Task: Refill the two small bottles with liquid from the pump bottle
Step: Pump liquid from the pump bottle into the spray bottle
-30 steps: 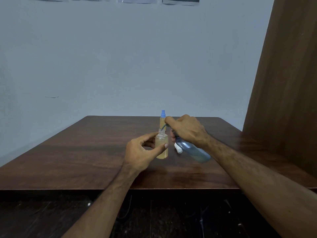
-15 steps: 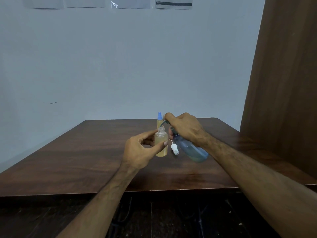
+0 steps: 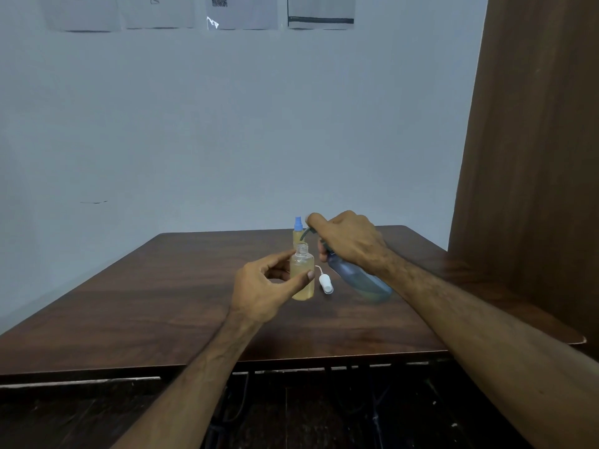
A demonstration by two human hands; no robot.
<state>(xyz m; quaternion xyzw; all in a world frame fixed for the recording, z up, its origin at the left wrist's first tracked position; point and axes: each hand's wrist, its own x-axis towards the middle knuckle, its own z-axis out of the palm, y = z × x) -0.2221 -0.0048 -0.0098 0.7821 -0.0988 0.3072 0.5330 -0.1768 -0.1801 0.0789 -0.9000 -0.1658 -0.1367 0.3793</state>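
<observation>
A person's left hand (image 3: 264, 286) holds an open small bottle (image 3: 302, 276) upright on a dark wooden table (image 3: 162, 286), thumb and fingers curled round its sides; the bottle is uncapped and filled with yellowish liquid almost to the shoulder. The right hand (image 3: 348, 241) grips the neck and pump head of a blue pump bottle (image 3: 359, 280), which is tilted with its base low toward the right and its spout (image 3: 306, 233) pointing down, just above and slightly behind the open bottle's mouth. Whether liquid is running from the spout cannot be told.

A second small bottle (image 3: 297, 233), also yellowish and topped with a blue spray cap, stands upright just behind the open one; the right hand's index finger partly overlaps it. A white cap (image 3: 325, 283) with a thin dip tube lies on the table between the open bottle and the pump bottle, just beside both.

The right forearm crosses the near right part of the table and hides the surface beneath it. A pale wall (image 3: 227, 124) rises behind the table, with sheets of paper (image 3: 321, 12) fixed along its top edge. A brown wooden panel (image 3: 525, 140) stands at the right. Under the table's front edge, dark cables and floor show dimly.
</observation>
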